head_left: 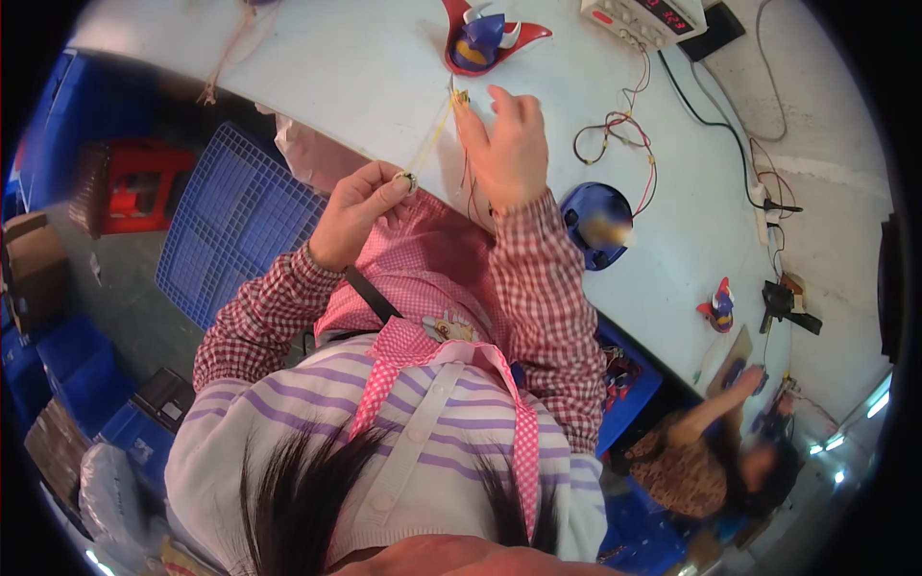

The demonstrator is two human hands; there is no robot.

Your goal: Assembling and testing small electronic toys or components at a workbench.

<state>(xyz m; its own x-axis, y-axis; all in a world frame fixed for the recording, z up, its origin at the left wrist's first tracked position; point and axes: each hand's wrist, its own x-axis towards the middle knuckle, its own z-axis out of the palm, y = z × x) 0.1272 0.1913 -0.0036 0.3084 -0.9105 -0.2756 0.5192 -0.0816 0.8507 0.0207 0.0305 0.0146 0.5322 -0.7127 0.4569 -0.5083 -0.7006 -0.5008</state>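
My left hand (370, 206) pinches a small round electronic part (406, 180) between thumb and fingertips, at the table's near edge. Thin yellow wires (434, 139) run taut from it up to a small yellowish circuit board (461, 98). That board sits at the fingertips of my right hand (507, 149), whose other fingers are raised and partly curled; its exact grip is partly hidden. Thin red wires (469, 182) hang below the right hand. Just beyond the board lies a red, white and blue plastic toy figure part (480, 43) with a yellow patch.
A round blue housing (574, 206) with wires lies right of my right forearm. Farther back stands a power supply (645, 17) with red and black leads (615, 125). Another toy part (718, 305) lies to the right, near a co-worker (687, 461). A blue crate (240, 221) stands left.
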